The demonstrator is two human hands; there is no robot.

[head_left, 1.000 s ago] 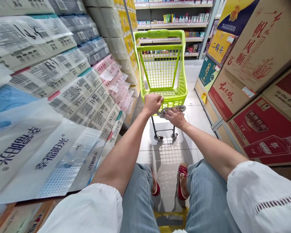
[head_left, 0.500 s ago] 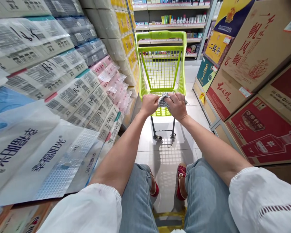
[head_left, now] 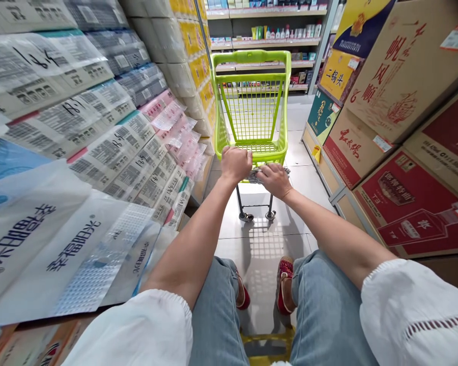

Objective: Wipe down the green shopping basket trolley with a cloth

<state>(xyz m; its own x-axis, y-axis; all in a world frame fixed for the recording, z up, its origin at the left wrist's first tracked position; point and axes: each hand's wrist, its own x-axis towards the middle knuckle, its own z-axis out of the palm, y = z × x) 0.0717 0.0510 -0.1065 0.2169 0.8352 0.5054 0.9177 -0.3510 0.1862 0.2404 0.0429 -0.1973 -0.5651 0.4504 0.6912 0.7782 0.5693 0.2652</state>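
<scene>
A green shopping cart (head_left: 252,104) with mesh walls stands upright in the aisle in front of me. My left hand (head_left: 236,164) is closed at the near rim of the cart; whether it grips the rim or part of the cloth is hidden. A little lower and to the right, my right hand (head_left: 275,179) has its fingers wrapped over a crumpled grey and white cloth (head_left: 255,176), just below the cart's near rim. Both my arms reach forward over my knees.
Stacked packaged goods (head_left: 110,145) slope along the left side, with tall plastic-wrapped packs behind. Cardboard cartons (head_left: 393,76) line the right side on a low shelf. Shelves of bottles (head_left: 277,43) stand across the far end. A yellow frame (head_left: 269,337) lies beneath me.
My right hand has moved down and slightly left with the cloth, away from the cart's rim. My left hand has risen slightly, and the cloth no longer shows beside its fingers as before.
</scene>
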